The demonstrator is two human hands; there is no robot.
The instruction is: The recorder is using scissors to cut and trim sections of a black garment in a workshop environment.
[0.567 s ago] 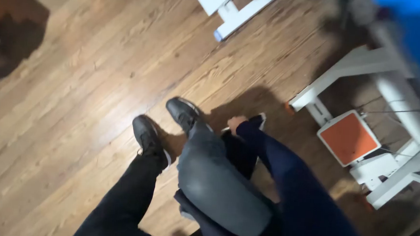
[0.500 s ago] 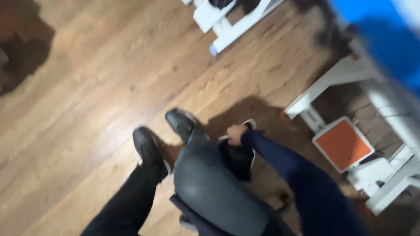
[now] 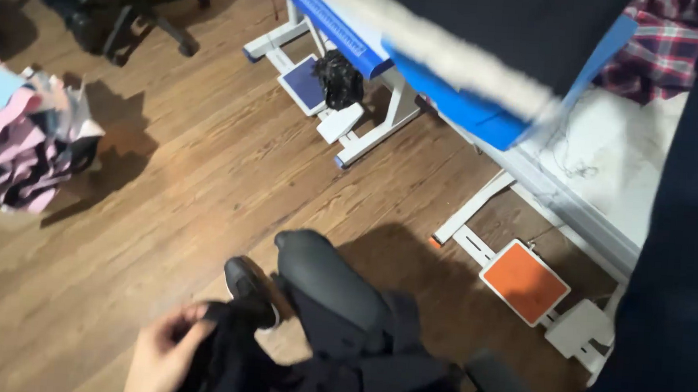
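My left hand is at the bottom edge, its fingers closed on a bunch of dark cloth that lies over my lap. Just beyond it are my knee in grey trousers and a black shoe on the wooden floor. My right hand is out of sight. A broad dark blue mass of fabric, blurred and close to the camera, fills the right edge.
A white-framed work table with a blue padded top stands ahead, with an orange pedal and a blue pedal under it. A heap of pink and pale clothes lies at the left. A chair base is at the top left.
The view has swung up and to the right, bringing the table and clothes heap into sight. The blue-sleeved arm reaching to the floor is gone. A hand now grips dark cloth at the bottom.
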